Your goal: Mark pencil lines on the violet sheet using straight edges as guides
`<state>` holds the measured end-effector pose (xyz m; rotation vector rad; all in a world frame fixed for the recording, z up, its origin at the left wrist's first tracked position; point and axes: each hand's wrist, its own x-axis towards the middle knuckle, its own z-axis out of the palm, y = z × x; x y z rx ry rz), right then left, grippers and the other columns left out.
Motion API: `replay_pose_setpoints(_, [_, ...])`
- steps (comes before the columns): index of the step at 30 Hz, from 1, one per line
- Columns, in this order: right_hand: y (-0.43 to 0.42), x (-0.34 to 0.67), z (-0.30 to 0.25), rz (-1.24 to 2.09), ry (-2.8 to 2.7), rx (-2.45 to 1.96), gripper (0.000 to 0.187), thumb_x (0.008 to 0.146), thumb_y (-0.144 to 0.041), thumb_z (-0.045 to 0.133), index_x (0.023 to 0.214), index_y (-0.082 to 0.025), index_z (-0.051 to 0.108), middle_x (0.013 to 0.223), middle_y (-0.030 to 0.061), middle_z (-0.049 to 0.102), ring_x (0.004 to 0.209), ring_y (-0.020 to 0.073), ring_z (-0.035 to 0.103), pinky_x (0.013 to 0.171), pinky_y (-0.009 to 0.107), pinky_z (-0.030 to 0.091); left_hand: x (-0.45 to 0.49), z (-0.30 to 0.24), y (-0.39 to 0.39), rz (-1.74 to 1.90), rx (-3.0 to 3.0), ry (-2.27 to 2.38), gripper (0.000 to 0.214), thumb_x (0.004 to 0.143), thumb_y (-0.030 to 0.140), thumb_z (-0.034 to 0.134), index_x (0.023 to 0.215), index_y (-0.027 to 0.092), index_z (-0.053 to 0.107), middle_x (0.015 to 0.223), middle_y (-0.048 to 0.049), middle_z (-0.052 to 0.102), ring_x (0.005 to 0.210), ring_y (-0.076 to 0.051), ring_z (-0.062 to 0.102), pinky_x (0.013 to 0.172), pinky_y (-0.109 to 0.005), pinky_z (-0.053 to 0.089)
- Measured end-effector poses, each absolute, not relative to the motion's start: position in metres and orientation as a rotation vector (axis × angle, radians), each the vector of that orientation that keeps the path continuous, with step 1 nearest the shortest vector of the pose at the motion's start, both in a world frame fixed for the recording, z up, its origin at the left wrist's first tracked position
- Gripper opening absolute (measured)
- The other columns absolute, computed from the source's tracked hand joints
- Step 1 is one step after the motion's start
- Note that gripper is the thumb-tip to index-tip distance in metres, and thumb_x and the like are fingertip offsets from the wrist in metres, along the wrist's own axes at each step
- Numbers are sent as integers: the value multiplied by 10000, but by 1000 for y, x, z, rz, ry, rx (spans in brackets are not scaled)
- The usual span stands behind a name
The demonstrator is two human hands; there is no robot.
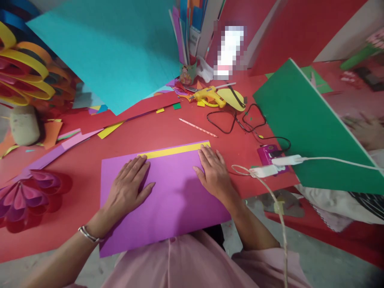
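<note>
A large purple sheet of paper [177,196] lies on the red table in front of me, its near edge against my pink clothing. Along its far edge runs a narrow yellow paper strip [174,151]. My left hand [129,182] rests flat on the sheet, fingertips at the strip's left end and thumb spread to the side. On the strip's right end lie the fingertips of my right hand [213,170], with the palm down on the purple paper. Beyond the strip sits a pink patterned pencil [198,127].
A yellow glue gun [210,96] with a black cord lies at the back. To the right are a purple power socket [268,154], white cables and a green board [324,136]. Paper loops [27,196] stand at left. A turquoise sheet [114,48] rises behind.
</note>
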<state>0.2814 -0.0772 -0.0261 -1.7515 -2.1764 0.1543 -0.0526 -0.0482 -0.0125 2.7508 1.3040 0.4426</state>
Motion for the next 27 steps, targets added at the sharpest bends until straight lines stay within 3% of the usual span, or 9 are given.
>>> replay_pose_setpoints(7, [-77,281,-26,160,-2163,-1763,645,1107,-431,425,1685,-173,303,1688,134,436,1576,306,399,1301,568,288,-52,-12,-50,456,2720,1339,703,1022,445,600,1649,239,358,1624,-183,497,1551,-397,419,1222,-615,427])
replay_pose_setpoints(27, [-76,282,-24,141,-2166,-1762,628,1110,-432,432,1662,-144,345,1679,147,448,1574,293,404,1312,539,284,-52,-12,-49,426,2769,1325,707,1036,457,568,1655,196,345,1623,-215,486,1495,-410,491,1205,-609,436])
